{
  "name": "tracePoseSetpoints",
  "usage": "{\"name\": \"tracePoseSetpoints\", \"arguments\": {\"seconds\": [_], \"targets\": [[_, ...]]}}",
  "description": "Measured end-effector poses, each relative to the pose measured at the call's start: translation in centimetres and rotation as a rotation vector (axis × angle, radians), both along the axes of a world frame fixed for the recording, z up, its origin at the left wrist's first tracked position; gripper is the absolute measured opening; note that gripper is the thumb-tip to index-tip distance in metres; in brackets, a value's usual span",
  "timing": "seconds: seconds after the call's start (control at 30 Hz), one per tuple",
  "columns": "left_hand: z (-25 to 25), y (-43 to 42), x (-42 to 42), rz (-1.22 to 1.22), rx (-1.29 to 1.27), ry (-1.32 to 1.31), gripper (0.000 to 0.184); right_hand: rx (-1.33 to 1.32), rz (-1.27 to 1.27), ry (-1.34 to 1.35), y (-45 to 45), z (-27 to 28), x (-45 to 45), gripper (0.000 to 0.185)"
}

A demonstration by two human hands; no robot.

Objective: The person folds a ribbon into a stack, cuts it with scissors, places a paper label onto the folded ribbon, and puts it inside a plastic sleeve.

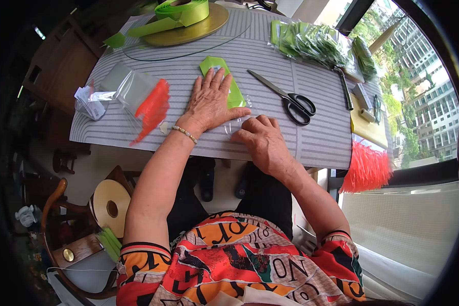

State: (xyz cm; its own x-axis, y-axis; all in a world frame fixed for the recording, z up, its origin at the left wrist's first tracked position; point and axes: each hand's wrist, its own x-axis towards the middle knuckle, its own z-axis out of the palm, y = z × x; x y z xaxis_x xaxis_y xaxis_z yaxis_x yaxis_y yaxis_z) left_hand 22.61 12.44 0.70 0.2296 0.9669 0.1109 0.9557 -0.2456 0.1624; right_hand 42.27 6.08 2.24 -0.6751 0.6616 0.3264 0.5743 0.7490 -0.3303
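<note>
My left hand (209, 100) lies flat with fingers spread on a folded piece of bright green ribbon (234, 94), which sits in a clear plastic sleeve (233, 126). Part of the ribbon is hidden under the palm. At the sleeve's near end, my right hand (264, 142) is closed, thumb and fingers pressed together on the plastic. To the right of the ribbon rest black-handled scissors (297, 105), blades partly closed and pointing up and left; neither hand touches them.
A green ribbon roll (186, 13) stands on a gold disc (214, 23) at the back. Packed green pieces (311, 43) are piled back right. Clear sleeves (130, 84) with red strips (154, 107) lie left. Red fringe (367, 166) hangs over the right edge near the window.
</note>
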Motion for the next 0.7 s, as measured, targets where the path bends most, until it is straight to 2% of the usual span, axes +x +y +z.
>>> {"name": "tracePoseSetpoints", "arguments": {"seconds": [0.1, 0.2, 0.3, 0.5, 0.7], "targets": [[0.1, -0.1, 0.0, 0.000, 0.000, 0.004, 0.111, -0.099, 0.072, -0.007, 0.3, 0.4, 0.9, 0.029], [-0.2, 0.0, -0.1, -0.007, 0.017, -0.014, 0.110, -0.036, -0.011, 0.080, 0.7, 0.8, 0.3, 0.014], [-0.9, 0.3, -0.3, -0.018, 0.053, -0.043, 0.111, 0.054, 0.001, 0.064, 1.5, -0.2, -0.7, 0.009], [-0.7, 0.3, -0.2, -0.020, 0.065, -0.048, 0.110, 0.116, 0.027, 0.155, 1.9, -1.5, -1.1, 0.010], [-0.4, 0.2, -0.2, -0.018, 0.062, -0.033, 0.110, -0.006, 0.080, 0.207, 2.1, -1.9, -0.1, 0.011]]}}
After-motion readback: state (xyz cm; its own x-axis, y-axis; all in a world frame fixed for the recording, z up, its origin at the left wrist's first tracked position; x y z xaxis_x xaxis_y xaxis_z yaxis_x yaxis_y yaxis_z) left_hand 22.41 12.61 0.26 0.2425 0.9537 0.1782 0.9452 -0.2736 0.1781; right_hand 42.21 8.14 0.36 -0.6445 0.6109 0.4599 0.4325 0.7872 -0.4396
